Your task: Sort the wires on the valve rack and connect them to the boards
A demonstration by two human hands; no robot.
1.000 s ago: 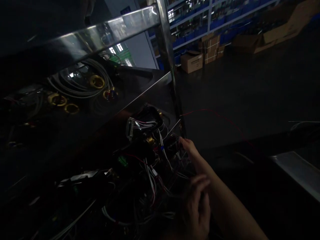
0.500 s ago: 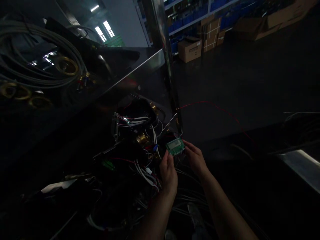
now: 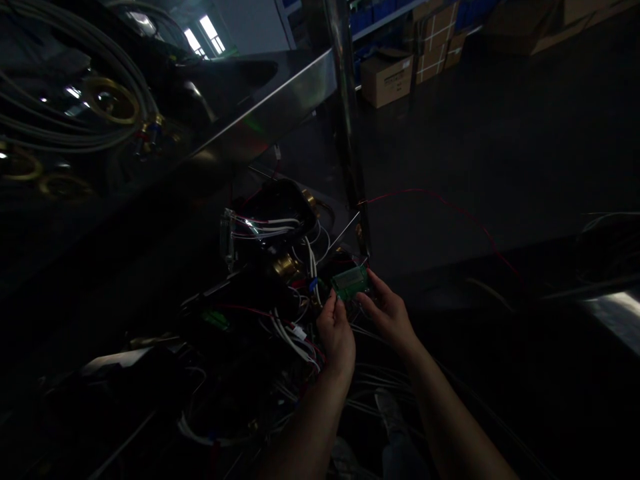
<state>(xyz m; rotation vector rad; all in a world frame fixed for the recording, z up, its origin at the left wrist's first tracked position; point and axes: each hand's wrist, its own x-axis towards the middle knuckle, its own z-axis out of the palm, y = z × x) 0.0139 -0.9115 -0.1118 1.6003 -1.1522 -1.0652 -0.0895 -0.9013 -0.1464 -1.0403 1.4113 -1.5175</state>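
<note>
Between my hands is a small green circuit board [image 3: 350, 281] with a greyish rectangular panel on its face. My left hand [image 3: 337, 333] pinches its lower left corner between thumb and fingers. At the right edge, my right hand [image 3: 390, 310] has its index finger and thumb on the board. Left of the board, white wires [image 3: 313, 260] run among dark housings, and a brass fitting [image 3: 286, 265] sticks out there. A second, clear-edged module [image 3: 228, 239] with wires attached stands farther left. The picture is dark, so the board's underside is hidden.
A metal post [image 3: 345, 113] rises behind the board, joined to a metal-edged shelf [image 3: 270, 93] carrying coiled hoses [image 3: 143, 93]. A thin red wire [image 3: 450, 200] arcs to the right. Cardboard boxes [image 3: 387, 79] stand on the floor beyond. Cables lie below, around my feet.
The view has shifted slightly, so the background sits higher. The board has tilted, and its panel looks darker. My right thumb now shows in front of the board's right side.
</note>
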